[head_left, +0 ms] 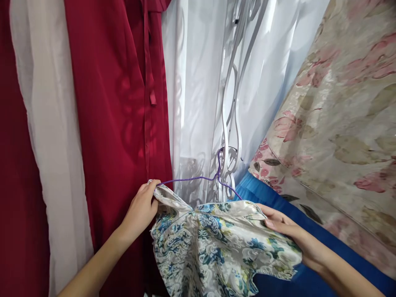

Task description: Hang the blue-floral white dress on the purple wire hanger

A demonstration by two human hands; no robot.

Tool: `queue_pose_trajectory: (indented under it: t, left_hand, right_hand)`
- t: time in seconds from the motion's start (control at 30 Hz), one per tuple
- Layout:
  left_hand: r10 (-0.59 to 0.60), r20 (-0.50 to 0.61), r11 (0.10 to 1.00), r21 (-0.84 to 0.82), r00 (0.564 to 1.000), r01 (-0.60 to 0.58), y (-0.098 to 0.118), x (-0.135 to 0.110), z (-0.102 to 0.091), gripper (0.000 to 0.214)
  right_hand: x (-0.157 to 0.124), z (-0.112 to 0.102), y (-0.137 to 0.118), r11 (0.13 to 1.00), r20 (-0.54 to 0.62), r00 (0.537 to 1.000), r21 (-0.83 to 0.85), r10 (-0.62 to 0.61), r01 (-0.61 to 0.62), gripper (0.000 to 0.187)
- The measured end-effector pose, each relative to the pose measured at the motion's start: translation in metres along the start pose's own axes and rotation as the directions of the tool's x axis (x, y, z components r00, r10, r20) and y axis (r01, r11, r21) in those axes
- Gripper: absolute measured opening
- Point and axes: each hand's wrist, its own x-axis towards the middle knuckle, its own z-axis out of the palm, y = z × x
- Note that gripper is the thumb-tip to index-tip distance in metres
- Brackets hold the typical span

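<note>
A floral garment (213,243) in white, blue and green hangs from a thin purple hanger (198,178) in the lower middle. The hanger's hook loops at a white curled metal stand (234,99). At the garment's left shoulder, my left hand (144,208) pinches the cloth around the hanger's end. My right hand (284,227) grips the right shoulder edge between thumb and fingers, with part of the fingers behind the cloth. The right end of the hanger is hidden under the fabric.
Dark red garments (114,103) and a sheer white cloth (57,144) hang on the left. White curtain-like fabric (198,95) is behind the stand. At right hang a beige cloth with pink flowers (349,136) and a blue cloth (334,251).
</note>
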Motion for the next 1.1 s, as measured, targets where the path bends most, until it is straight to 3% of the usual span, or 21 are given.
queue_pose_trajectory:
  t: [0.2, 0.37, 0.6, 0.7, 0.8, 0.87, 1.03, 1.1]
  left_hand:
    - [0.142, 0.022, 0.989, 0.045, 0.990, -0.143, -0.002, 0.007, -0.005, 0.046]
    - [0.226, 0.156, 0.973, 0.015, 0.962, -0.231, -0.001, 0.015, -0.022, 0.043]
    - [0.306, 0.360, 0.927, 0.100, 0.881, -0.362, 0.031, 0.027, -0.048, 0.037]
    - [0.346, 0.308, 0.927, 0.036, 0.886, -0.374, 0.043, 0.034, -0.050, 0.039]
    - [0.356, 0.239, 0.934, -0.086, 0.903, -0.346, 0.052, 0.037, -0.043, 0.042]
    - [0.346, 0.194, 0.932, -0.182, 0.918, -0.313, 0.062, 0.037, -0.037, 0.042]
    - [0.292, 0.063, 0.916, -0.306, 0.954, -0.260, 0.094, 0.040, -0.023, 0.037]
    - [0.249, 0.017, 0.915, -0.332, 0.968, -0.230, 0.101, 0.041, -0.019, 0.034]
  right_hand:
    - [-0.023, 0.002, 0.001, 0.999, -0.272, 0.962, -0.032, 0.025, -0.035, 0.061]
    - [-0.034, 0.004, 0.014, 0.998, -0.401, 0.914, -0.007, -0.065, 0.067, 0.052]
    - [-0.051, -0.005, 0.030, 0.997, -0.605, 0.792, -0.059, -0.081, 0.057, 0.047]
    - [-0.053, -0.004, 0.027, 0.995, -0.607, 0.789, -0.098, -0.088, 0.036, 0.045]
    - [-0.053, 0.001, 0.025, 0.996, -0.489, 0.869, -0.070, -0.075, 0.046, 0.045]
    - [-0.052, 0.004, 0.027, 0.996, -0.430, 0.899, -0.062, -0.086, 0.065, 0.046]
    - [-0.055, -0.003, 0.042, 0.983, -0.532, 0.842, -0.181, -0.095, -0.003, 0.046]
    - [-0.058, -0.009, 0.046, 0.976, -0.523, 0.848, -0.217, -0.084, -0.037, 0.045]
